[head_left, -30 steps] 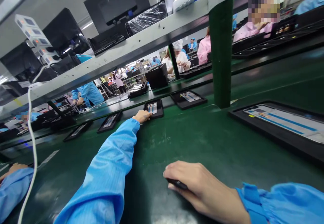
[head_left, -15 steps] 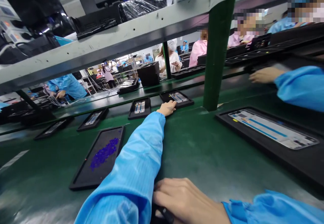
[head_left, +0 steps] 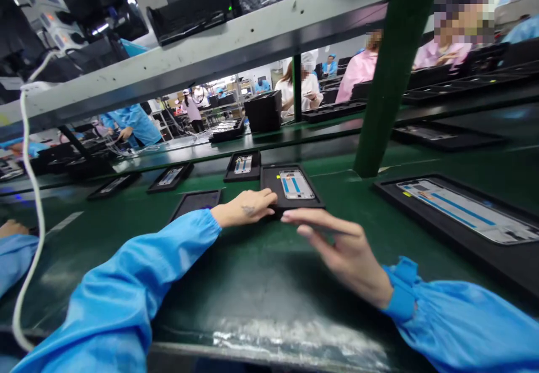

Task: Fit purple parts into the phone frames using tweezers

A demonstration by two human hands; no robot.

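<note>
A black tray (head_left: 269, 179) holding a phone frame (head_left: 296, 185) with blue strips lies on the green belt in front of me. My left hand (head_left: 248, 209) curls over the tray's near left corner and grips it. My right hand (head_left: 337, 244) hovers just in front of the tray's near edge. Its fingers are stretched out flat, pointing left, with the tips close to the left hand. I see nothing in the right hand.
A green post (head_left: 387, 81) stands right of the tray. A large black tray (head_left: 442, 232) with a phone frame lies at right. More small trays (head_left: 243, 166) sit farther along the belt. At left hang a white cable (head_left: 31, 193) and another person's hand (head_left: 9, 229).
My left hand has drawn the tray from far out on the belt toward me. My right hand lifted off the belt's near edge and reached toward the tray with open fingers.
</note>
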